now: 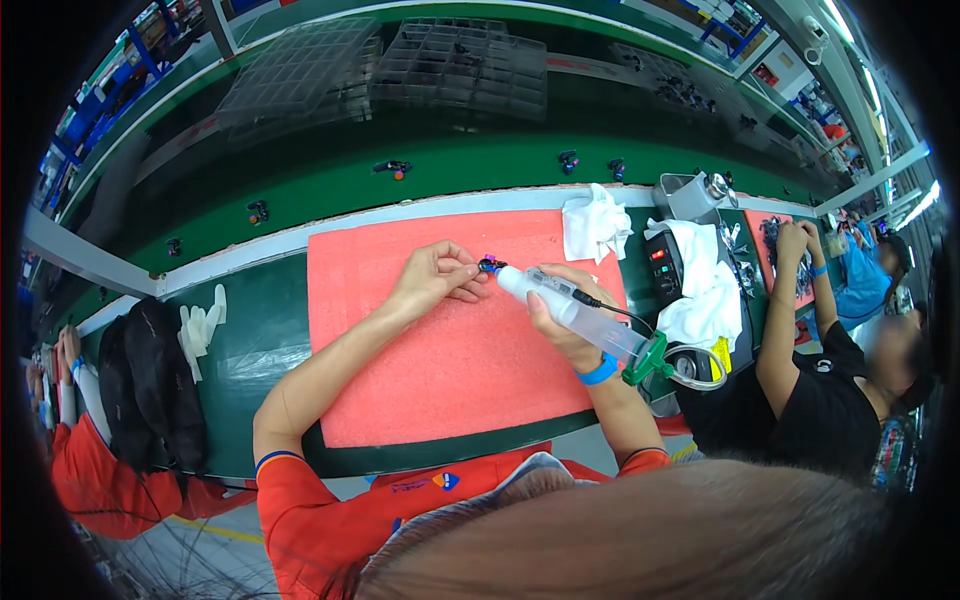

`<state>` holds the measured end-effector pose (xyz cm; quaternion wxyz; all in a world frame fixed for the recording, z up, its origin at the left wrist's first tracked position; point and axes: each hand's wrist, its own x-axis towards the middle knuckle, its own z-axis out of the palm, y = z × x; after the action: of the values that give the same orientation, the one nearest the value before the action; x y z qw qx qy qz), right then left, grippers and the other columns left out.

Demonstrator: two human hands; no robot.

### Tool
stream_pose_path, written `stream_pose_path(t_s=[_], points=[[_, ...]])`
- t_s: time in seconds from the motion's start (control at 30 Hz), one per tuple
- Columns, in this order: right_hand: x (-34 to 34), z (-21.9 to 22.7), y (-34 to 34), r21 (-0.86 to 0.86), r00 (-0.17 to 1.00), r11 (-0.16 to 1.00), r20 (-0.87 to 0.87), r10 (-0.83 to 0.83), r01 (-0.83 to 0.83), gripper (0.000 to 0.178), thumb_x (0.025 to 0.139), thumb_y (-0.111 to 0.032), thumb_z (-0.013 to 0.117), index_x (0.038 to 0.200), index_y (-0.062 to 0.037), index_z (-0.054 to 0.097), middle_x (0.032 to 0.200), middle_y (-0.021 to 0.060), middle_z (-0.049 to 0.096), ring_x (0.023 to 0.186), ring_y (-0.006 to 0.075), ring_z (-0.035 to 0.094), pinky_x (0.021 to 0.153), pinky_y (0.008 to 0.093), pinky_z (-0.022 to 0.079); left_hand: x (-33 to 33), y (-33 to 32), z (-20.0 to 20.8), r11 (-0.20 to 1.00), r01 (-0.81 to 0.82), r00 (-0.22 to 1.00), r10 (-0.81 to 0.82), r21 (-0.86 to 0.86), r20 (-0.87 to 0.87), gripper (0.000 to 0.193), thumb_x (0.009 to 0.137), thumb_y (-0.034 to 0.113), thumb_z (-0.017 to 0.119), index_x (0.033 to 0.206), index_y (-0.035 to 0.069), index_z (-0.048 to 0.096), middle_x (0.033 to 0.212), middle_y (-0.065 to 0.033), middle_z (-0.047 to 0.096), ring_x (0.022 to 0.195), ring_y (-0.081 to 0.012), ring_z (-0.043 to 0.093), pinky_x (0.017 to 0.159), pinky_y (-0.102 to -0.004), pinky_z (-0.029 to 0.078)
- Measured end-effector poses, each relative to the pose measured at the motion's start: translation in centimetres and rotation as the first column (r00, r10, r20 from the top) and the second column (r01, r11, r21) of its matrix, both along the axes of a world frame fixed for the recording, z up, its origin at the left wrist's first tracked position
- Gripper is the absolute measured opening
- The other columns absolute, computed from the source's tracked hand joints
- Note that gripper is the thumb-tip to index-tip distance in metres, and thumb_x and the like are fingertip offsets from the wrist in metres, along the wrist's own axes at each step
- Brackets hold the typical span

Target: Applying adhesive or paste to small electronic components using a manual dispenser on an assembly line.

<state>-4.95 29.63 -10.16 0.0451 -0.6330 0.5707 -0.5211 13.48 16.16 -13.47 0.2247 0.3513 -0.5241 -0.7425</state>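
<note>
Over a pink foam mat (400,400), my left hand (436,278) pinches a small dark part (488,264) with a bluish-purple tint between thumb and fingers. My right hand (574,345) is wrapped around a translucent dispensing syringe (612,336), held at a slant with its white front end at the small part. Whether the tip touches the part cannot be made out. A green fitting (648,360) caps the back of the syringe, and a clear coiled hose (722,368) runs from it. A thin black cable (612,309) lies along the syringe.
White cloths (597,225) and a black control box (663,262) lie right of the mat. Small dark parts (393,168) sit on the green conveyor (480,165) beyond. White gloves (203,325) and a black bag (165,385) are left. Co-workers flank me; one's hands (795,240) show right.
</note>
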Motion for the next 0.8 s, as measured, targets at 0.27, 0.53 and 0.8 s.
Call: stream_pose_path(t_s=[0.27, 0.53, 0.8], points=[[0.22, -0.04, -0.21, 0.031, 1.0, 0.999, 0.013, -0.02, 0.019, 0.037, 0.081, -0.015, 0.085, 0.112, -0.001, 0.069, 0.097, 0.0136, 0.079, 0.085, 0.0226, 0.078, 0.076, 0.0322, 0.062, -0.1, 0.18, 0.2, 1.0, 0.013, 1.0, -0.012, -0.018, 0.007, 0.011, 0.101, 0.006, 0.064, 0.108, -0.002, 0.058, 0.099, -0.019, 0.075, 0.087, -0.0239, 0.077, 0.074, -0.0324, 0.065], [0.38, 0.04, -0.24, 0.044, 1.0, 0.999, 0.002, -0.032, 0.031, 0.037, 0.08, -0.016, 0.085, 0.111, -0.0024, 0.069, 0.096, 0.0126, 0.079, 0.085, 0.022, 0.078, 0.076, 0.0318, 0.061, -0.11, 0.2, 0.14, 1.0, 0.01, 1.0, -0.009, -0.016, 0.016, 0.011, 0.101, 0.005, 0.064, 0.108, -0.002, 0.059, 0.097, -0.0181, 0.075, 0.086, -0.0233, 0.077, 0.074, -0.0316, 0.065], [0.36, -0.03, -0.22, 0.063, 0.999, 0.997, -0.014, -0.05, 0.051, 0.038, 0.08, -0.016, 0.085, 0.112, -0.0025, 0.069, 0.096, 0.0127, 0.079, 0.085, 0.0221, 0.078, 0.075, 0.0319, 0.062, -0.14, 0.23, 0.0, 0.999, 0.016, 1.0, -0.016, -0.029, 0.018, 0.011, 0.101, 0.005, 0.063, 0.108, -0.002, 0.058, 0.096, -0.018, 0.075, 0.087, -0.0236, 0.077, 0.073, -0.0312, 0.065]])
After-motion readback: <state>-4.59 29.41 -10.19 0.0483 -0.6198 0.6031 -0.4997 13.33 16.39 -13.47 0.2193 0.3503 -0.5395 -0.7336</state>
